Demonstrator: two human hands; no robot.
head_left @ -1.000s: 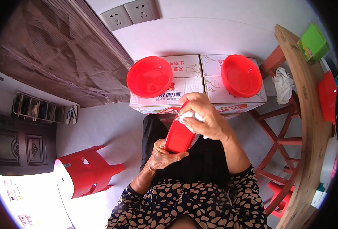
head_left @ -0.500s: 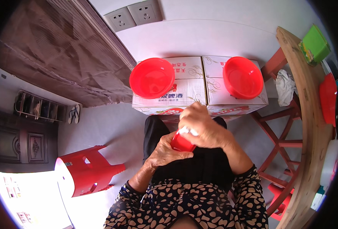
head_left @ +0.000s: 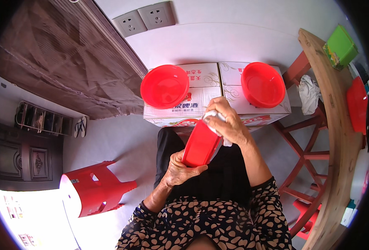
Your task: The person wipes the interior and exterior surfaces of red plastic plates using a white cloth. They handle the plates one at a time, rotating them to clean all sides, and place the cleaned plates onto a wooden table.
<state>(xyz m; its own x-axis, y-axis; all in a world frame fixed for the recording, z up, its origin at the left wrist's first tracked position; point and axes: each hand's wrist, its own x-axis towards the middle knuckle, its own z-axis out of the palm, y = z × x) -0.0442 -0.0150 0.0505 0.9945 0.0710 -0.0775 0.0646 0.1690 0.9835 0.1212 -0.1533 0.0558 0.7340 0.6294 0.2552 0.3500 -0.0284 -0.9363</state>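
My left hand (head_left: 180,168) is closed round the lower end of a red oblong plastic container (head_left: 200,143), which is tilted upward above my lap. In my right hand (head_left: 229,123) is a bunched white cloth (head_left: 214,115), pressed against the container's upper end and side. Part of the cloth hangs below my right fingers. Just beyond my hands, two round red basins stand on cardboard cartons (head_left: 159,113): the left basin (head_left: 165,86) and the right basin (head_left: 263,85).
To the left stands a red plastic stool (head_left: 96,187). A wooden table (head_left: 343,137) runs along the right, with a green box (head_left: 341,46) and a red container (head_left: 356,106) on it. A white rag (head_left: 308,95) hangs beside its red frame. Slippers (head_left: 80,126) lie near a shoe rack (head_left: 42,119).
The red container has been raised and turned so that more of its long face shows. My right hand, with the cloth, has shifted slightly right along its upper end.
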